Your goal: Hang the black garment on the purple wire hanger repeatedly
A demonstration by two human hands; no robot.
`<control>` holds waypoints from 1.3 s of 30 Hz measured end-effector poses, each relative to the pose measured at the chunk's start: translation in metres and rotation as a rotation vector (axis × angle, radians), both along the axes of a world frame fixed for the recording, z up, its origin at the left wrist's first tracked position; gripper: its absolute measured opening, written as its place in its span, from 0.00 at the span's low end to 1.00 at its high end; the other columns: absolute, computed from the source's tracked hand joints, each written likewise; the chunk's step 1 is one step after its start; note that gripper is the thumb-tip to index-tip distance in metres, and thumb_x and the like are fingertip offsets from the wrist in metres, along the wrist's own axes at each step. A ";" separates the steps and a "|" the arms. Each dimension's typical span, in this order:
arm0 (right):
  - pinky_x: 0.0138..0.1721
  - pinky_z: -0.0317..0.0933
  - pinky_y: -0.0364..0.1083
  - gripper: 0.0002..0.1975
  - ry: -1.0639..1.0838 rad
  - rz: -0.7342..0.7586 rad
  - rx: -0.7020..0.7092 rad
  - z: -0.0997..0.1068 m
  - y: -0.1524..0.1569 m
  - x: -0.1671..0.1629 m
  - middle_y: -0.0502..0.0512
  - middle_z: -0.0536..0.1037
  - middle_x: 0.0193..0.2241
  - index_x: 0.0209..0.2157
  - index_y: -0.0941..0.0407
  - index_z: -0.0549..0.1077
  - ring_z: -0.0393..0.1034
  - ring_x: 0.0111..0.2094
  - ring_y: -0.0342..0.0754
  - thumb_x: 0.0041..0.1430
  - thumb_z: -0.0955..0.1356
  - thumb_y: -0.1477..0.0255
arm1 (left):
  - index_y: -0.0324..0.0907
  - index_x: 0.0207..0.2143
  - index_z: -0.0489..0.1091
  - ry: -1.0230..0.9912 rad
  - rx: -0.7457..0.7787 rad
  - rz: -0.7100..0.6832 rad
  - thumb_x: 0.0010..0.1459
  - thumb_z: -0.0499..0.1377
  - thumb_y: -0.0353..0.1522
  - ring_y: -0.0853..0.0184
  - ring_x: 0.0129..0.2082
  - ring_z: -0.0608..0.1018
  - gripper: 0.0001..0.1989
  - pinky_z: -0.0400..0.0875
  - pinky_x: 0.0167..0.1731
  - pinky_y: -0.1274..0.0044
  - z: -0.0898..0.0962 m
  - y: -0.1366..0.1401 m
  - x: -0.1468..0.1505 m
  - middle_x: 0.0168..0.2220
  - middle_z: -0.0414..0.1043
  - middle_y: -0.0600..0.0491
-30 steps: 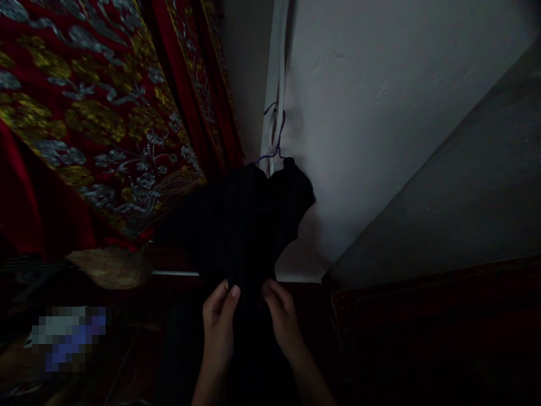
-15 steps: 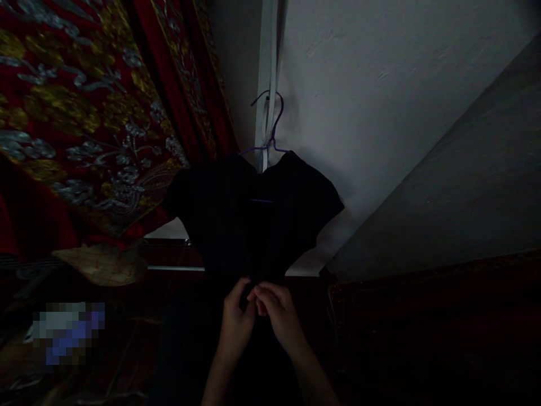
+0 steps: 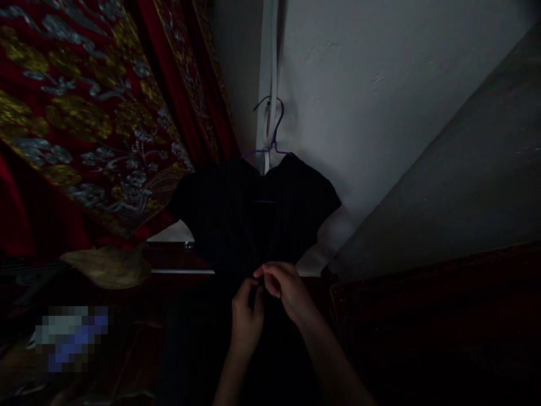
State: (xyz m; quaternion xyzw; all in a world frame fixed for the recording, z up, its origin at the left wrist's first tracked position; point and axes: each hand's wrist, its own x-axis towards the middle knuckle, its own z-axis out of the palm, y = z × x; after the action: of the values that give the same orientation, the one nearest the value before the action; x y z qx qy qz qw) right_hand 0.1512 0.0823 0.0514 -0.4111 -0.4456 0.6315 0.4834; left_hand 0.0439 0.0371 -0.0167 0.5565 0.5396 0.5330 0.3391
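A very dark short-sleeved garment (image 3: 291, 208) hangs in front of me on a thin purple hanger (image 3: 276, 127). Its neck opening runs down in a V to where my hands meet. Below the V, my left hand (image 3: 248, 313) pinches the garment's front edge between thumb and fingers. My right hand (image 3: 285, 286) is just above and to the right, fingers curled and tips closed at the same front edge. Whether a button or other fastener sits between the fingertips is too dark to make out.
Red fabric (image 3: 97, 113) with gold and silver decoration hangs at the left. A white strip (image 3: 270, 51) runs down the pale wall (image 3: 359, 101) behind the hanger. A beige checked cloth-like item (image 3: 110, 268) and a blurred-out blue and white patch (image 3: 71, 338) lie lower left.
My right hand has risen slightly and moved right, its fingers now higher on the front edge. My left hand has shifted a little right. The view has moved slightly.
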 end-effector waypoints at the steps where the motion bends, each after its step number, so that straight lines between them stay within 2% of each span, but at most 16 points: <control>1: 0.18 0.39 0.42 0.16 -0.001 0.007 0.029 0.011 0.009 0.002 0.44 0.59 0.09 0.23 0.60 0.80 0.46 0.13 0.37 0.52 0.68 0.61 | 0.42 0.37 0.71 0.026 0.002 0.008 0.65 0.53 0.34 0.62 0.36 0.78 0.08 0.70 0.39 0.74 -0.003 0.000 0.000 0.34 0.75 0.50; 4: 0.18 0.38 0.42 0.15 0.027 -0.027 0.125 0.054 0.043 0.008 0.43 0.59 0.09 0.24 0.60 0.80 0.45 0.14 0.36 0.51 0.69 0.62 | 0.43 0.36 0.70 0.087 -0.014 0.021 0.64 0.54 0.33 0.60 0.35 0.78 0.07 0.69 0.39 0.73 -0.013 0.000 0.002 0.33 0.75 0.50; 7: 0.18 0.37 0.41 0.11 0.095 -0.097 0.189 0.099 0.075 0.013 0.42 0.59 0.10 0.23 0.60 0.79 0.45 0.14 0.36 0.47 0.70 0.66 | 0.43 0.34 0.69 0.124 -0.045 -0.038 0.63 0.53 0.33 0.59 0.34 0.79 0.07 0.69 0.37 0.72 -0.018 -0.001 0.013 0.32 0.75 0.49; 10: 0.18 0.36 0.41 0.10 0.128 -0.108 0.250 0.128 0.089 0.014 0.42 0.58 0.11 0.22 0.60 0.78 0.45 0.14 0.35 0.47 0.69 0.68 | 0.43 0.34 0.69 0.145 -0.055 -0.093 0.63 0.53 0.33 0.59 0.34 0.78 0.07 0.69 0.36 0.72 -0.016 -0.002 0.022 0.32 0.75 0.49; 13: 0.18 0.37 0.42 0.11 0.151 -0.134 0.306 0.133 0.085 0.014 0.43 0.60 0.12 0.25 0.60 0.79 0.45 0.14 0.36 0.51 0.68 0.68 | 0.43 0.35 0.70 0.127 -0.077 -0.121 0.64 0.53 0.33 0.59 0.35 0.78 0.07 0.69 0.38 0.72 -0.011 0.000 0.022 0.33 0.75 0.49; 18: 0.17 0.37 0.42 0.11 0.181 -0.144 0.302 0.132 0.076 0.018 0.43 0.59 0.11 0.25 0.60 0.79 0.46 0.14 0.36 0.52 0.68 0.68 | 0.42 0.34 0.69 0.200 -0.096 -0.199 0.63 0.52 0.30 0.60 0.35 0.78 0.07 0.68 0.37 0.74 -0.008 0.010 0.008 0.32 0.74 0.50; 23: 0.17 0.36 0.42 0.11 0.180 -0.104 0.307 0.137 0.076 0.019 0.43 0.59 0.10 0.22 0.61 0.78 0.45 0.13 0.35 0.50 0.68 0.68 | 0.42 0.34 0.68 0.309 -0.108 -0.113 0.62 0.51 0.27 0.62 0.32 0.77 0.07 0.67 0.35 0.74 -0.016 0.017 0.005 0.30 0.73 0.51; 26: 0.16 0.37 0.41 0.12 0.167 -0.091 0.312 0.132 0.072 0.018 0.44 0.60 0.09 0.23 0.61 0.79 0.46 0.13 0.36 0.51 0.68 0.67 | 0.41 0.34 0.69 0.353 -0.150 -0.127 0.62 0.50 0.25 0.62 0.33 0.78 0.08 0.67 0.35 0.74 -0.020 0.018 0.005 0.31 0.74 0.50; 28: 0.16 0.39 0.41 0.13 0.143 -0.087 0.337 0.128 0.068 0.018 0.44 0.62 0.10 0.24 0.60 0.79 0.49 0.13 0.36 0.53 0.68 0.66 | 0.41 0.33 0.70 0.407 -0.206 -0.164 0.61 0.51 0.24 0.61 0.32 0.79 0.10 0.67 0.35 0.73 -0.014 0.022 0.004 0.31 0.75 0.49; 30: 0.16 0.41 0.40 0.14 0.108 -0.072 0.382 0.125 0.062 0.017 0.44 0.64 0.10 0.26 0.60 0.79 0.52 0.13 0.37 0.55 0.67 0.65 | 0.40 0.32 0.72 0.450 -0.243 -0.219 0.59 0.53 0.22 0.60 0.32 0.79 0.10 0.68 0.35 0.72 0.005 0.031 -0.001 0.32 0.77 0.48; 32: 0.16 0.43 0.40 0.14 0.066 -0.051 0.434 0.125 0.056 0.017 0.44 0.66 0.11 0.28 0.59 0.79 0.54 0.13 0.37 0.58 0.66 0.64 | 0.41 0.35 0.74 0.441 -0.161 -0.260 0.57 0.56 0.22 0.60 0.36 0.80 0.10 0.71 0.39 0.72 0.040 0.043 -0.009 0.35 0.79 0.48; 34: 0.16 0.45 0.39 0.15 0.028 -0.028 0.475 0.127 0.051 0.018 0.44 0.67 0.12 0.29 0.58 0.78 0.55 0.13 0.37 0.60 0.65 0.64 | 0.42 0.43 0.76 0.372 0.134 -0.200 0.59 0.58 0.23 0.61 0.44 0.80 0.12 0.71 0.48 0.71 0.086 0.055 -0.016 0.43 0.79 0.48; 37: 0.16 0.46 0.39 0.15 -0.007 -0.018 0.515 0.133 0.047 0.020 0.44 0.66 0.12 0.27 0.58 0.76 0.56 0.13 0.37 0.61 0.64 0.65 | 0.45 0.53 0.73 0.279 0.540 -0.010 0.64 0.59 0.28 0.65 0.43 0.78 0.16 0.71 0.47 0.74 0.157 0.070 -0.020 0.44 0.77 0.51; 39: 0.17 0.46 0.40 0.15 -0.030 -0.046 0.552 0.136 0.047 0.022 0.43 0.65 0.12 0.24 0.57 0.74 0.55 0.13 0.37 0.61 0.64 0.67 | 0.45 0.57 0.71 0.327 0.692 -0.013 0.64 0.59 0.28 0.67 0.41 0.78 0.19 0.71 0.45 0.75 0.192 0.078 -0.020 0.43 0.76 0.52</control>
State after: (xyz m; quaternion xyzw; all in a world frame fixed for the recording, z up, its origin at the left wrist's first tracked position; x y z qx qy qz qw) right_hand 0.1735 0.1293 0.1871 -0.2833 -0.5985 0.4688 0.5846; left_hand 0.0242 0.1156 0.1755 0.7193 0.3711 0.5856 0.0439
